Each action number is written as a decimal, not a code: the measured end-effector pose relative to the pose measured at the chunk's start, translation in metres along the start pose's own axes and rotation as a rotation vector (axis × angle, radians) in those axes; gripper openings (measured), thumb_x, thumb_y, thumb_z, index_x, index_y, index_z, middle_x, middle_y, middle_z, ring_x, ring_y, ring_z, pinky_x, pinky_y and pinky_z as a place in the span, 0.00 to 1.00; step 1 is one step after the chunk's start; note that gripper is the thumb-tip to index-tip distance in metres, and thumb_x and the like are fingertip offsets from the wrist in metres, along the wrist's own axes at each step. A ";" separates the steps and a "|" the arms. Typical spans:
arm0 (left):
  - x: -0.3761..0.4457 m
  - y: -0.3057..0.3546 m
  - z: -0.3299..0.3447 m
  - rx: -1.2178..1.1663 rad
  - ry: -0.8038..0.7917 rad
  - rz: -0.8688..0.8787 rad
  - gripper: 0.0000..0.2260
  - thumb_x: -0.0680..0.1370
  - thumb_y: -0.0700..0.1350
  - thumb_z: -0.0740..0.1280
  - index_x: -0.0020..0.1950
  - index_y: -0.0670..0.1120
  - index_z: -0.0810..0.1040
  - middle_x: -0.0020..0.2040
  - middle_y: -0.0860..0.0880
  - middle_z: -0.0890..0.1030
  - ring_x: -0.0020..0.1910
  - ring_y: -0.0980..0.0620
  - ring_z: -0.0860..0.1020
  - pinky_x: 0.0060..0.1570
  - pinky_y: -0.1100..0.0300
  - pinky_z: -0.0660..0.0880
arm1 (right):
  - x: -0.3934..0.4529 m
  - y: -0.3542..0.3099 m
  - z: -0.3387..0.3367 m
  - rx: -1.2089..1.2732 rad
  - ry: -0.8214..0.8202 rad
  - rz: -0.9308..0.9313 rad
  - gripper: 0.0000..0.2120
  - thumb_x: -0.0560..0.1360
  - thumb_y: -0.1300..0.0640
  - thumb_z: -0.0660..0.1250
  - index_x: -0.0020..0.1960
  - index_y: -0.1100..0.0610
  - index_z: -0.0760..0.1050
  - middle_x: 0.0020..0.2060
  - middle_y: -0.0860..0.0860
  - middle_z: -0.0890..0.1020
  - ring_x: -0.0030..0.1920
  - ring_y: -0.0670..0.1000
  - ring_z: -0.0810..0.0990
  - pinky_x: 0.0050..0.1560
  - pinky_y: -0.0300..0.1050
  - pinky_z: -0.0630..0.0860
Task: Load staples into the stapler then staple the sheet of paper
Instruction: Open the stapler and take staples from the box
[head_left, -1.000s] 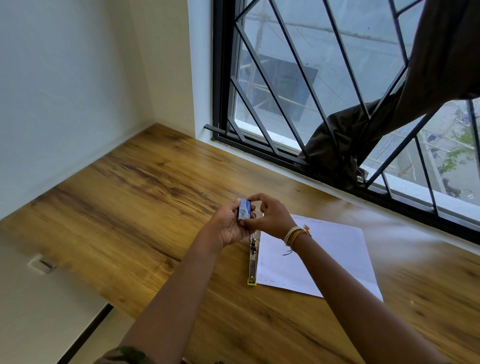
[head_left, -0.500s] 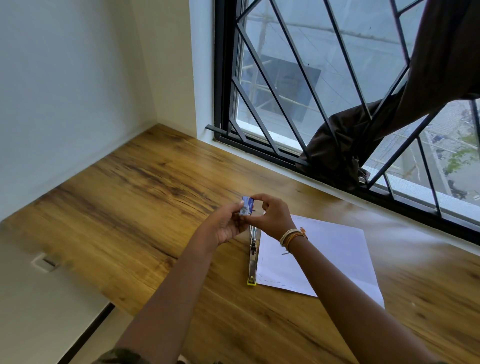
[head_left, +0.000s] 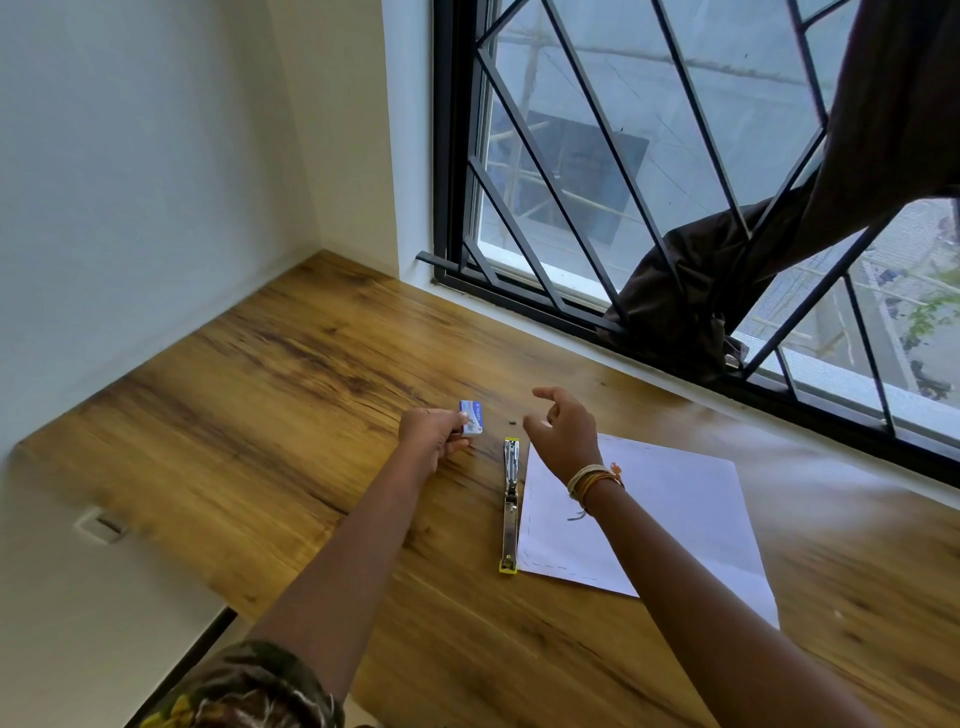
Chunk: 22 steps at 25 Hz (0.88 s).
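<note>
A small blue and white staple box (head_left: 471, 417) is pinched in my left hand (head_left: 432, 436), low over the wooden desk, left of the stapler. The metal stapler (head_left: 510, 503) lies opened out flat on the desk, its yellow end toward me. A white sheet of paper (head_left: 670, 525) lies just right of it, with staples along its left and near edges. My right hand (head_left: 563, 428) hovers above the stapler's far end, fingers spread and curled, holding nothing that I can see. A tiny dark speck (head_left: 511, 423) lies on the desk beyond the stapler.
The wooden desk (head_left: 291, 374) runs into a corner with white walls on the left. A barred window (head_left: 623, 171) borders its far side, with a dark curtain (head_left: 737, 270) bunched on the sill at right. The desk's near-left edge drops to the floor.
My hands were together over the stapler, both on the staple box. They have parted: the left carried the box leftward and down, the right let go and spread.
</note>
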<state>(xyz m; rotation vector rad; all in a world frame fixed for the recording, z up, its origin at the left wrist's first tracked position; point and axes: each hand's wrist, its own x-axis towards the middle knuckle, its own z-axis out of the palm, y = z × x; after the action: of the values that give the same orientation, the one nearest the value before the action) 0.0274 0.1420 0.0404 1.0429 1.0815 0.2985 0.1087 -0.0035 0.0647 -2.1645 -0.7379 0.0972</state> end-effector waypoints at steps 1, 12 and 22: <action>0.004 -0.001 0.000 0.028 0.007 -0.008 0.06 0.75 0.32 0.68 0.39 0.37 0.75 0.41 0.39 0.78 0.31 0.48 0.77 0.19 0.64 0.76 | 0.000 0.003 -0.001 -0.001 0.015 0.023 0.17 0.71 0.62 0.68 0.60 0.61 0.76 0.30 0.44 0.69 0.31 0.42 0.67 0.34 0.36 0.67; 0.028 -0.005 0.006 0.224 0.106 0.013 0.09 0.73 0.35 0.72 0.52 0.33 0.79 0.53 0.36 0.81 0.39 0.45 0.82 0.36 0.55 0.82 | -0.006 0.027 0.004 0.040 0.004 0.208 0.11 0.69 0.65 0.64 0.50 0.57 0.79 0.27 0.45 0.72 0.29 0.43 0.68 0.31 0.36 0.65; 0.020 -0.011 0.001 0.528 0.265 0.180 0.11 0.74 0.44 0.72 0.33 0.43 0.77 0.27 0.45 0.80 0.24 0.50 0.80 0.30 0.54 0.82 | -0.011 0.039 0.008 0.036 -0.023 0.305 0.10 0.68 0.64 0.63 0.45 0.55 0.80 0.27 0.45 0.76 0.26 0.43 0.70 0.29 0.35 0.66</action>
<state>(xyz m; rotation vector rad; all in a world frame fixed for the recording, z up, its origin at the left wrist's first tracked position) 0.0352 0.1485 0.0196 1.6108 1.3450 0.3088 0.1161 -0.0229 0.0292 -2.2302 -0.4108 0.2919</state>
